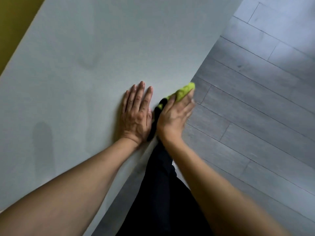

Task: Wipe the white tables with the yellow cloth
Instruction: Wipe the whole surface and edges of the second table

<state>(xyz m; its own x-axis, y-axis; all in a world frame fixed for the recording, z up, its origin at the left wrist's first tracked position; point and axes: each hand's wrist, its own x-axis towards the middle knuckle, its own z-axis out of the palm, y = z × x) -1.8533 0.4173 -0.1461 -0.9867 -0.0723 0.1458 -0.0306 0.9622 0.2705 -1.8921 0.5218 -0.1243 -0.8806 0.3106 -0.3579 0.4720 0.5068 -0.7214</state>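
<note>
Presently my left hand lies flat on the white counter, fingers straight and together, holding nothing, just inside the counter's near edge. My right hand sits just beside it at that edge, its fingers curled over the bunched yellow cloth, which pokes out past the fingertips where the counter meets the grey plank floor. Faint darker streaks mark the counter to the left; the right hand is blurred.

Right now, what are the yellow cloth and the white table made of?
The yellow cloth looks like soft fabric, maybe microfibre: it bunches and folds under the right hand. The white table looks like a smooth matte board, perhaps laminate: flat, with faint smears. I can't be sure.
</note>
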